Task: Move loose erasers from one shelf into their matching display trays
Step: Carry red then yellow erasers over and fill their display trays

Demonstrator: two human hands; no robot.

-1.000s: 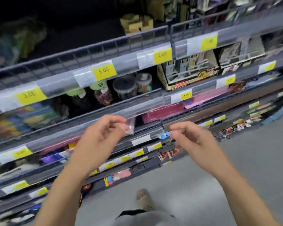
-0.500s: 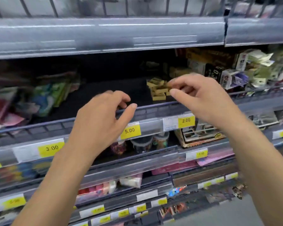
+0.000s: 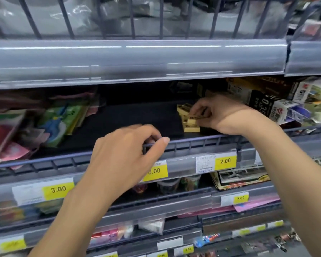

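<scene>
Nearest, the left hand [image 3: 126,154] curls its fingers over the grey wire front rail [image 3: 193,143] of the shelf, holding no eraser. Beyond the rail and to its right, the right hand [image 3: 217,114] pinches one flat pale-yellow rectangular eraser [image 3: 194,117] atop the heap of loose yellow erasers [image 3: 188,123], long sides roughly along the rail. The right hand is clearly nearer the heap.

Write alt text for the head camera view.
A person's right hand pinches one of the loose yellow erasers piled on a dark store shelf. The left hand, fingers curled, rests at the shelf's wire front rail above yellow price tags.
</scene>
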